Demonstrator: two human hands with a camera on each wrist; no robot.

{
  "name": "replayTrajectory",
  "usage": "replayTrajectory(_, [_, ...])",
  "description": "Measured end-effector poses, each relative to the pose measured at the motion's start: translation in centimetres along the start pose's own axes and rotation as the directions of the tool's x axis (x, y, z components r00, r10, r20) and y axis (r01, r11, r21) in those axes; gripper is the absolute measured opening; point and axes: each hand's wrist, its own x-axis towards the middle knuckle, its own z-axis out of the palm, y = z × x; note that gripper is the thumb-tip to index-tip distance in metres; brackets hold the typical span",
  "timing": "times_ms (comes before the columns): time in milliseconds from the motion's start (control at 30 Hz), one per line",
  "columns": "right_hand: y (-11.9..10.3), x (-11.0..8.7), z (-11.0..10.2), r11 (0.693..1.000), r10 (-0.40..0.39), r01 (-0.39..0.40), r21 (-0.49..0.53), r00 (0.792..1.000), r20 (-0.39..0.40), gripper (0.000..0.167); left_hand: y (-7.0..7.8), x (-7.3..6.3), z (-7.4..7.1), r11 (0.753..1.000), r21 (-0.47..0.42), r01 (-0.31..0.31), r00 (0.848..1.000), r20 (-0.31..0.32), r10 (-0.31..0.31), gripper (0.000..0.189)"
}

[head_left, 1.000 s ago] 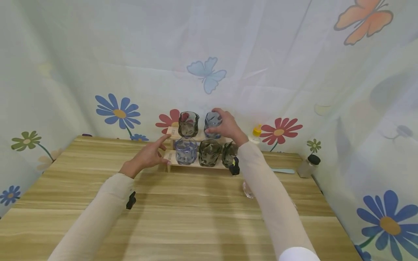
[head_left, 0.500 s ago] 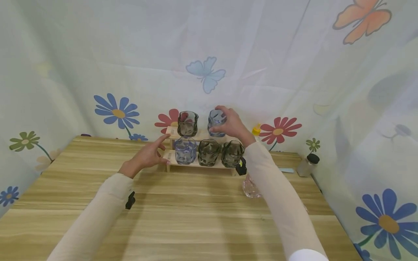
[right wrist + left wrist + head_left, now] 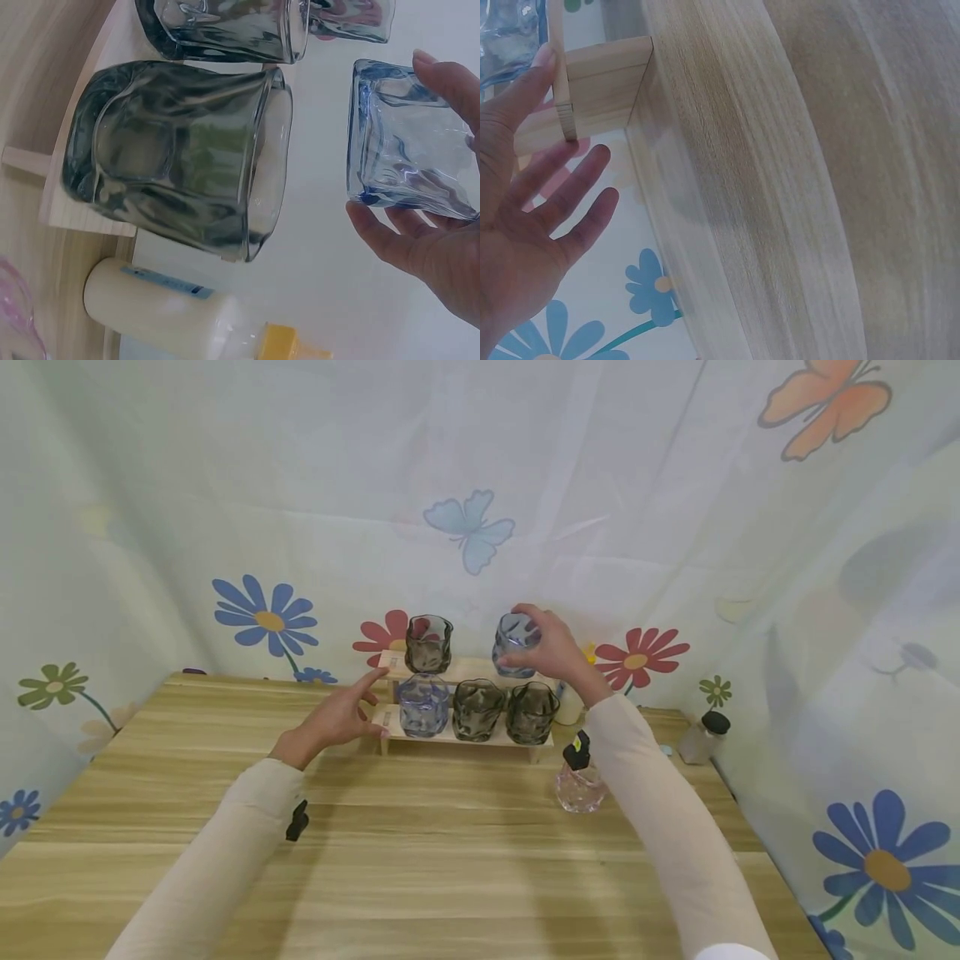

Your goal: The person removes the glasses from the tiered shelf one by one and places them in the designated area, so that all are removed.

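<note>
My right hand [image 3: 555, 652] holds a blue wavy glass [image 3: 513, 647] by its sides, close over the right end of the upper step of a two-tier wooden rack [image 3: 472, 670]. In the right wrist view, the thumb and fingers sit on opposite sides of this blue glass [image 3: 409, 142]. My left hand [image 3: 337, 718] touches the rack's left end, thumb at the lower board and index finger by the upper one, other fingers spread. A dark grey glass [image 3: 428, 645] stands on the upper step's left. Along the lower step stand a bluish glass [image 3: 423, 706] and two dark glasses [image 3: 477, 710].
A pink glass [image 3: 579, 789] stands on the wooden table [image 3: 420, 860], right of the rack and near the right forearm. Behind that forearm is a pale bottle [image 3: 165, 304] with a yellow cap. A black-lidded jar [image 3: 703, 739] stands at the far right. Flowered curtain hangs behind.
The right hand has moved to the right along the upper step with the blue glass. The left hand has stayed at the rack's left end.
</note>
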Motion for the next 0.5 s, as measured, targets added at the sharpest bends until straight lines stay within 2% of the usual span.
replayTrajectory(500, [0.8,-2.8,-1.3,1.000,0.001,-0.001,0.002,1.000,-0.004,0.085,0.2,-0.1,-0.2,1.000,0.011,0.008,1.000,0.005,-0.008,0.108])
